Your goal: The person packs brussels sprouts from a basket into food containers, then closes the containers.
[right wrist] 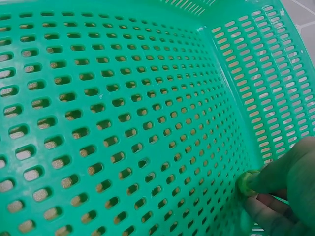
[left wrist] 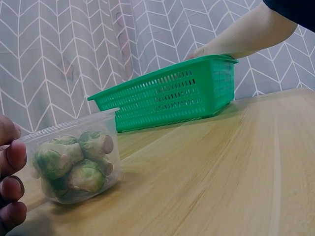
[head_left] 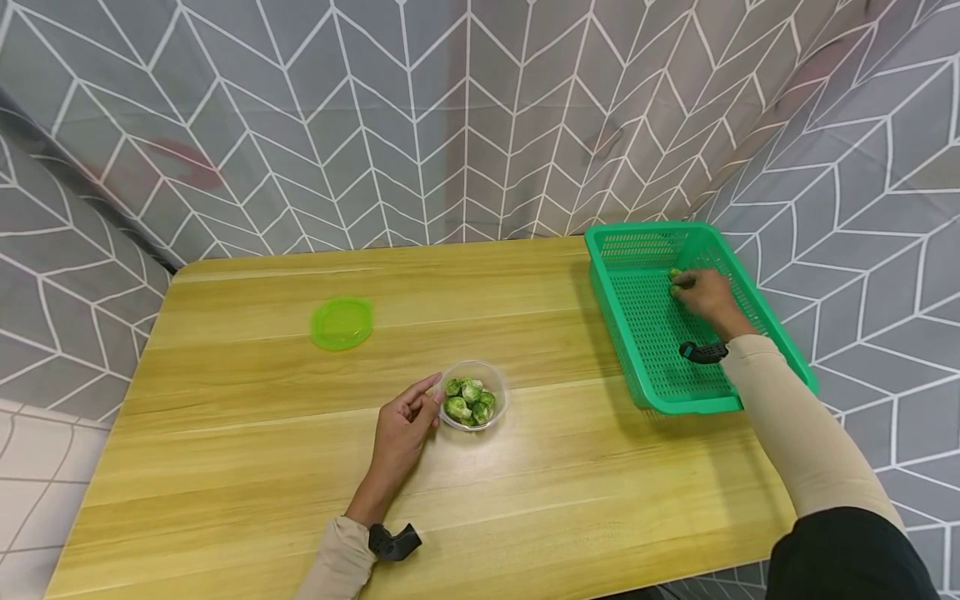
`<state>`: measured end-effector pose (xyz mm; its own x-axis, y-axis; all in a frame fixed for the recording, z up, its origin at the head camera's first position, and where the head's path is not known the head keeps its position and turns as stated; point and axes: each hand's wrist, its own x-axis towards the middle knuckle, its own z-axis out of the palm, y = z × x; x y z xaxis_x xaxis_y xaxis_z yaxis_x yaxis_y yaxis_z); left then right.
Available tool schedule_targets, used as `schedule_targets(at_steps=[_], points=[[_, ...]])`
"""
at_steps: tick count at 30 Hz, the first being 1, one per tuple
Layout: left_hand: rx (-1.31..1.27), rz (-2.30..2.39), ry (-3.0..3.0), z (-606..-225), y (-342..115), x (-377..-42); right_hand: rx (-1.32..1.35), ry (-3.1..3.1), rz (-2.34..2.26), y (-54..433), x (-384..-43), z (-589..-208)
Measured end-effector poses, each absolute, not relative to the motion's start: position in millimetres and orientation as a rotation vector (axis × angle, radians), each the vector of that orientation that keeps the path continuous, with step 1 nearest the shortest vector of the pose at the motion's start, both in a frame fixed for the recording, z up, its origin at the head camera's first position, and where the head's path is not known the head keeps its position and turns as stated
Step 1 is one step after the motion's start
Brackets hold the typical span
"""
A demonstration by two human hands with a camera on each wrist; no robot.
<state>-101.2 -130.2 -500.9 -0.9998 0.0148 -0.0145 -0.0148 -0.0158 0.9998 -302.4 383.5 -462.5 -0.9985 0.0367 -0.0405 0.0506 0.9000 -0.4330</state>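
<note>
A small clear plastic container (head_left: 503, 395) stands upright on the table with several trimmed Brussels sprouts (head_left: 471, 402) inside. My left hand (head_left: 402, 429) holds its left edge with the thumb and index finger at the rim; the left wrist view shows the other fingers curled beside the container (left wrist: 115, 147). Over in the green basket (head_left: 628, 337), my right hand (head_left: 707, 293) pinches a Brussels sprout (right wrist: 247, 183) near the right wall. The fingers partly hide this sprout.
A translucent green lid (head_left: 342, 323) lies on the wooden table (head_left: 247, 467), behind and left of the container. The basket has raised, perforated walls and sits at the table's right side. Patterned grey curtains (head_left: 420, 125) hang behind and at both sides.
</note>
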Motion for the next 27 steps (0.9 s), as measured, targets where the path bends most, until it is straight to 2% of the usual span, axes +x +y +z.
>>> schedule_targets(at_steps=[27], points=[[-0.022,2.225,2.174,-504.4,-130.6,-101.3,0.129,3.02,-0.878,379.3,-296.2,-448.5]])
